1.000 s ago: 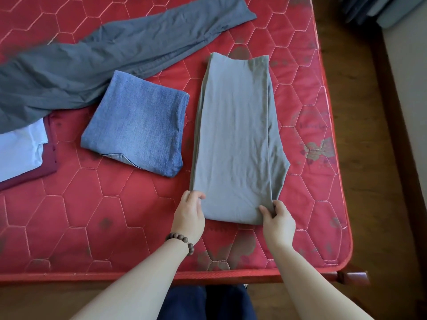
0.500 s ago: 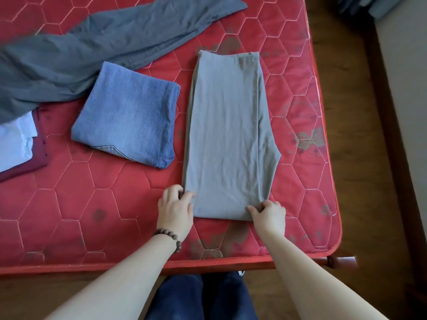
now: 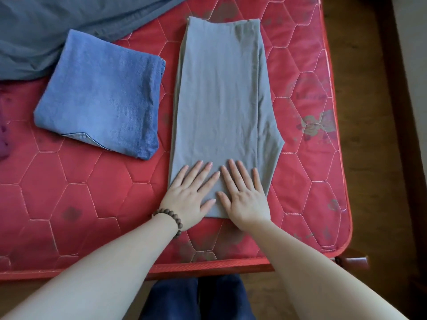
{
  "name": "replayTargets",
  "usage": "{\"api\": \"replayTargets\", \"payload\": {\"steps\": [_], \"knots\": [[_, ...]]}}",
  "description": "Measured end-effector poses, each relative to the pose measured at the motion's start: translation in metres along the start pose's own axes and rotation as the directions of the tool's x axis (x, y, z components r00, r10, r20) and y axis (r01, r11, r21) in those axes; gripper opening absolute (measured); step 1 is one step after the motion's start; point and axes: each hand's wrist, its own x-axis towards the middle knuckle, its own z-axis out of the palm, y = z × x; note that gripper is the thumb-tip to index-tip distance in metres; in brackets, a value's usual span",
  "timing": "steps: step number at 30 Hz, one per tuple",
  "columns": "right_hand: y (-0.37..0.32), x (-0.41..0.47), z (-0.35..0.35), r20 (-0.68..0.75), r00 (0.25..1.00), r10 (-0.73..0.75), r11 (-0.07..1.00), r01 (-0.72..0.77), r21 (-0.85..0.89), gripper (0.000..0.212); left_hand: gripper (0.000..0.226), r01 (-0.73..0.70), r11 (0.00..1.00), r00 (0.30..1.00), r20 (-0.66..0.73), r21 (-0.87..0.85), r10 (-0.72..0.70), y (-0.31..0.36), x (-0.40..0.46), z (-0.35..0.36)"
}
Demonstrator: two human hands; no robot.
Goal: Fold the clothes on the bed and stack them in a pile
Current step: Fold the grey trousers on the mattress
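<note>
Fingers (image 3: 209, 166) straight and spread on both hands, nothing pinched: your left hand (image 3: 188, 198) and right hand (image 3: 246, 199) lie flat, side by side, on the near end of the grey trousers (image 3: 219, 88). Trousers are folded into a long strip on the red mattress (image 3: 92, 199), running away from you, near the mattress's right edge. The crotch flap pokes out on the strip's right side.

Looks like you're smoothing before the next cross fold. To do it well:
- Stroke away from you along the strip, palms flat, even pressure, so layers don't shear.
- Tuck that right-side flap in line with the strip first, or the fold comes out lopsided.
- Then bring the far end toward you, edges matched.

Folded denim piece (image 3: 101, 95) sits just left of the trousers, not touching; judging by that, it's the pile base. Dark grey garment (image 3: 57, 26) beyond the denim is unfolded, so plenty is left.
</note>
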Motion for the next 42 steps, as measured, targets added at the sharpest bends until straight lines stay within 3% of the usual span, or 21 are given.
{"api": "replayTargets", "payload": {"steps": [2,5,7,13,20,24,27,29,31,33,35,38,42], "knots": [[0.012,-0.002,-0.002,0.003,0.999,0.036,0.999,-0.036,-0.012,0.061,0.067,0.036,0.999,0.999,-0.008,-0.023,-0.036,-0.008,-0.001,-0.003],[0.024,-0.001,-0.009,0.001,0.981,0.194,0.981,-0.194,0.01,0.06,0.067,0.243,0.967,0.969,-0.014,-0.08,-0.245,-0.016,0.006,-0.013],[0.031,0.007,-0.017,-0.023,0.965,0.262,0.965,-0.262,0.007,0.06,0.065,0.306,0.944,0.95,-0.021,-0.121,-0.31,-0.024,0.016,-0.019],[0.046,0.064,-0.038,-0.073,0.997,0.0,0.994,-0.008,-0.11,0.057,0.059,0.3,0.911,0.94,-0.072,-0.285,-0.332,-0.038,0.058,-0.026],[0.077,0.074,-0.035,-0.01,1.0,0.023,0.991,-0.024,-0.134,0.056,0.058,0.314,0.877,0.917,-0.124,-0.364,-0.379,-0.025,0.055,-0.022],[0.094,0.071,-0.046,0.04,0.998,-0.042,0.99,0.047,-0.137,0.056,0.054,0.282,0.845,0.916,-0.133,-0.454,-0.378,-0.017,0.054,-0.026],[0.107,0.069,-0.059,0.072,0.985,-0.154,0.978,0.163,-0.134,0.054,0.048,0.234,0.87,0.94,-0.128,-0.435,-0.317,-0.026,0.052,-0.032],[0.122,0.062,-0.067,0.058,0.975,-0.217,0.96,0.223,-0.168,0.057,0.055,0.159,0.95,0.969,-0.14,-0.27,-0.202,-0.043,0.048,-0.04],[0.141,0.051,-0.074,0.043,0.973,-0.228,0.946,0.232,-0.225,0.073,0.062,0.057,0.998,0.991,-0.121,-0.022,-0.06,-0.063,0.044,-0.052],[0.156,0.04,-0.08,0.045,0.977,-0.209,0.934,0.213,-0.287,0.089,0.066,-0.074,0.984,0.993,-0.076,0.164,0.087,-0.08,0.04,-0.061],[0.161,0.034,-0.082,0.037,0.973,-0.226,0.917,0.226,-0.328,0.091,0.068,-0.178,0.953,0.982,-0.024,0.247,0.19,-0.088,0.04,-0.066],[0.147,0.039,-0.078,0.027,0.917,-0.398,0.859,0.383,-0.341,0.075,0.07,-0.26,0.936,0.964,0.015,0.238,0.264,-0.09,0.047,-0.065],[0.119,0.063,-0.072,0.157,0.842,-0.516,0.783,0.538,-0.312,0.081,0.086,-0.216,0.973,0.967,0.156,0.077,0.202,-0.095,0.061,-0.059]]}}
